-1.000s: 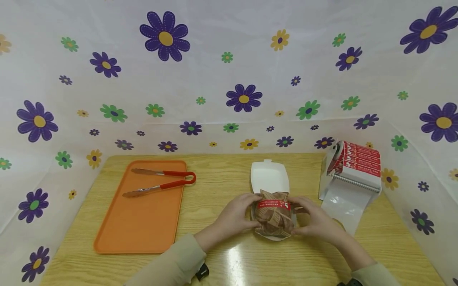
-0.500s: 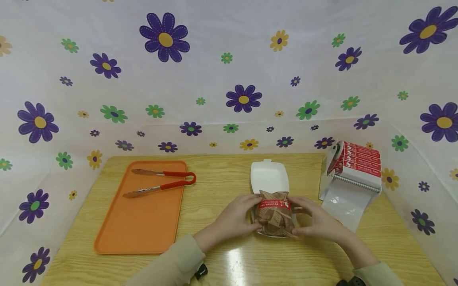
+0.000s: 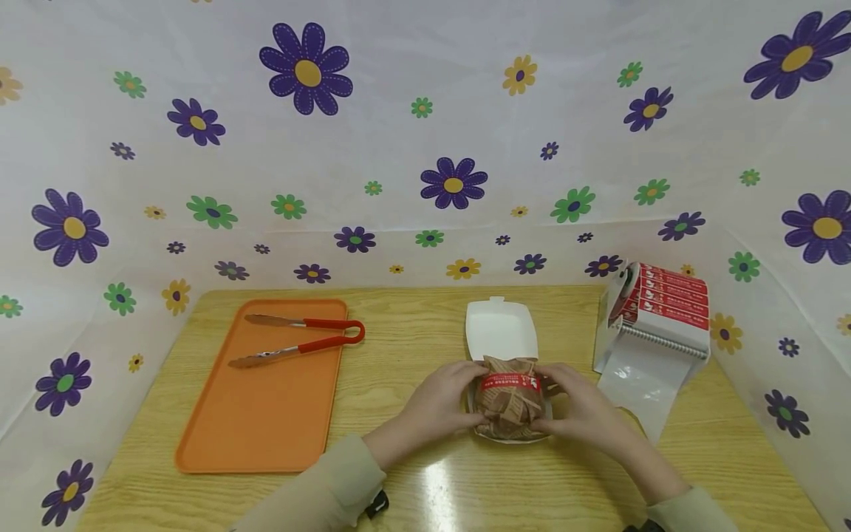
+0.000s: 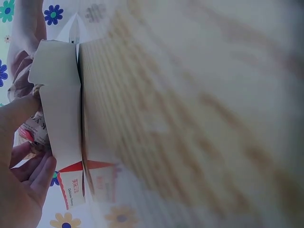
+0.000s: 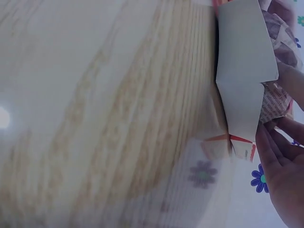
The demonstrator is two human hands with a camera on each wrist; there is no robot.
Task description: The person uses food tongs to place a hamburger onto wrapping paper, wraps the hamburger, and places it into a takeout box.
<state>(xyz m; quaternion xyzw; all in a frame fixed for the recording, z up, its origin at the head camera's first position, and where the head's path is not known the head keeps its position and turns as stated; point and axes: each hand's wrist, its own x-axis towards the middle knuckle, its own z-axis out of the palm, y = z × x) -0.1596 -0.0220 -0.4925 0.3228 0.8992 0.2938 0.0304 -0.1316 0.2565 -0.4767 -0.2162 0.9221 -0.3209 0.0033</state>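
Note:
Both hands hold a bundle wrapped in brown printed paper (image 3: 510, 403) with a red label across its top. It sits in the bottom half of a white clamshell box, whose open lid (image 3: 501, 329) lies flat behind it. My left hand (image 3: 459, 399) curls round the bundle's left side and my right hand (image 3: 557, 403) round its right side. The left wrist view shows the box's outer wall (image 4: 59, 114), the wrapper (image 4: 33, 130) and the left hand (image 4: 21, 180). In the right wrist view the box wall (image 5: 244, 71), the wrapper (image 5: 275, 102) and the right hand (image 5: 282, 175) show.
An orange tray (image 3: 266, 421) lies at the left on the wooden table (image 3: 412, 340), with red-handled tongs (image 3: 299, 340) across its far end. A label dispenser (image 3: 654, 310) with red stickers stands at the right, its backing strip (image 3: 638, 384) trailing near my right hand. Flowered sheets wall the table.
The wrapped bundle has sunk a little lower into the box bottom, and both hands have closed in tighter on its sides. Nothing else has moved.

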